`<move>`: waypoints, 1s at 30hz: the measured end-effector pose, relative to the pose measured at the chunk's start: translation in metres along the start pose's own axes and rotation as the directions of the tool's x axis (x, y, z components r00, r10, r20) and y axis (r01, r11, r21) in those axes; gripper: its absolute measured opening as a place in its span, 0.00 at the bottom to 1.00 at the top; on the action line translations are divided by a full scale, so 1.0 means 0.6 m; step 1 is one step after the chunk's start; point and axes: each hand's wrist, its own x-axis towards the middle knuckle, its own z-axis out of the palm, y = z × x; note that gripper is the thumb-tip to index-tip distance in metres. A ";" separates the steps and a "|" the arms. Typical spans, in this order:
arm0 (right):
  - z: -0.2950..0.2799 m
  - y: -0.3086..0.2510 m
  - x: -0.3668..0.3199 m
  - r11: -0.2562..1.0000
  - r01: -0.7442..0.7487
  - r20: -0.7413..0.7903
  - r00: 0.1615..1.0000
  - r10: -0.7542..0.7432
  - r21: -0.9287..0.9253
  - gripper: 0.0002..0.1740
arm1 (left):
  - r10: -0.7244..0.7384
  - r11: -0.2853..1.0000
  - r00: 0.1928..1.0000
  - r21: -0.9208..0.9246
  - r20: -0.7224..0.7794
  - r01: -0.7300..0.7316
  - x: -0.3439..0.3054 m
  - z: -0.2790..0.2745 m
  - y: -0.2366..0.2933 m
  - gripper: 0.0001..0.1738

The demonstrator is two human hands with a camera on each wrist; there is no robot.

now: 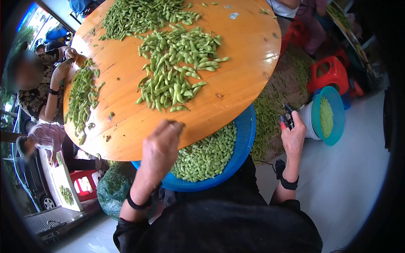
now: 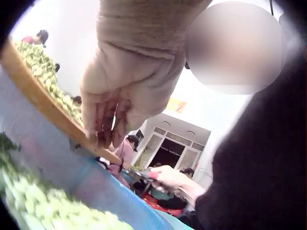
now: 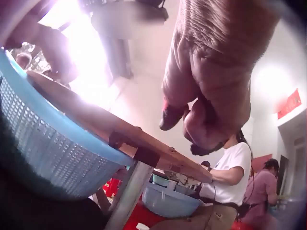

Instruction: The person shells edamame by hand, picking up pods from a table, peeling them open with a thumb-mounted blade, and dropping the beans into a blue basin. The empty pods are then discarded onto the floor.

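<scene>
My left hand (image 1: 160, 147) hangs over the near edge of the round wooden table (image 1: 236, 80), above a blue plastic basket (image 1: 249, 139) of shelled green soybeans (image 1: 206, 156). In the left wrist view its fingers (image 2: 105, 117) point down, loosely bent, with nothing visible between them. My right hand (image 1: 294, 134) is off the basket's right side, fingers loosely bent. Dark coverings with a bit of red sit on its thumb (image 3: 171, 115) and fingertips; no bean or pod shows in it. A pile of soybean pods (image 1: 177, 63) lies on the table ahead of my left hand.
More pods (image 1: 82, 97) lie at the table's left, where a person handles them. A teal basin (image 1: 339, 114) of beans sits right, on a white bucket (image 1: 309, 122), near a red stool (image 1: 331, 76). Pod shells (image 1: 274, 114) litter the floor. A green mesh bag (image 1: 113, 192) stands lower left.
</scene>
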 end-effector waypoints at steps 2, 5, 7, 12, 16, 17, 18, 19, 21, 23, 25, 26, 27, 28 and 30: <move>0.001 0.002 -0.002 0.998 -0.051 -0.003 0.999 0.052 0.027 0.20 | -0.008 0.997 0.994 0.078 -0.109 0.017 0.032 -0.001 -0.021 0.13; 0.008 -0.001 -0.009 1.000 -0.006 0.003 1.000 0.006 0.028 0.18 | 0.030 0.983 0.999 0.184 -0.029 -0.025 0.055 0.010 -0.047 0.15; 0.007 -0.025 -0.010 0.997 0.023 0.039 0.999 -0.025 0.069 0.18 | 0.045 0.979 0.998 0.200 -0.046 -0.035 0.063 0.020 -0.060 0.15; 0.035 -0.074 -0.030 0.907 -0.066 0.267 0.962 -0.052 0.415 0.09 | 0.092 0.984 0.992 0.161 -0.082 -0.078 0.057 0.019 -0.042 0.12; 0.060 -0.128 -0.053 0.733 -0.180 0.523 0.809 -0.269 0.656 0.11 | -0.250 0.878 0.955 -0.378 0.162 0.294 0.012 0.027 -0.003 0.06; 0.065 -0.142 -0.058 0.684 -0.245 0.559 0.779 -0.282 0.687 0.14 | -0.300 0.739 0.909 -0.532 0.289 0.413 0.003 0.029 0.011 0.06; 0.069 -0.154 -0.063 0.630 -0.310 0.593 0.747 -0.301 0.712 0.17 | -0.317 0.560 0.851 -0.642 0.418 0.524 -0.006 0.033 0.021 0.05; 0.067 -0.163 -0.065 0.576 -0.401 0.642 0.705 -0.301 0.712 0.20 | -0.306 0.532 0.844 -0.656 0.441 0.536 -0.015 0.040 0.023 0.06; 0.071 -0.169 -0.066 0.580 -0.371 0.628 0.702 -0.337 0.726 0.20 | -0.316 0.507 0.842 -0.672 0.437 0.539 -0.028 0.052 0.022 0.06; 0.073 -0.165 -0.064 0.585 -0.335 0.621 0.676 -0.397 0.738 0.18 | -0.339 0.471 0.839 -0.695 0.426 0.543 -0.036 0.059 0.020 0.05; 0.074 -0.158 -0.062 0.633 -0.280 0.619 0.670 -0.410 0.722 0.17 | -0.349 0.483 0.845 -0.694 0.406 0.534 -0.041 0.068 0.022 0.05; 0.076 -0.155 -0.062 0.674 -0.221 0.615 0.663 -0.426 0.705 0.15 | -0.358 0.499 0.851 -0.692 0.384 0.522 -0.043 0.071 0.023 0.05; 0.077 -0.154 -0.062 0.675 -0.223 0.617 0.664 -0.423 0.703 0.15 | -0.358 0.497 0.850 -0.692 0.387 0.524 -0.045 0.074 0.024 0.05; 0.080 -0.153 -0.062 0.674 -0.233 0.621 0.663 -0.417 0.701 0.14 | -0.359 0.502 0.855 -0.695 0.373 0.514 -0.047 0.076 0.024 0.05; 0.080 -0.153 -0.064 0.673 -0.244 0.627 0.663 -0.410 0.698 0.13 | -0.362 0.507 0.859 -0.697 0.362 0.507 -0.049 0.079 0.025 0.05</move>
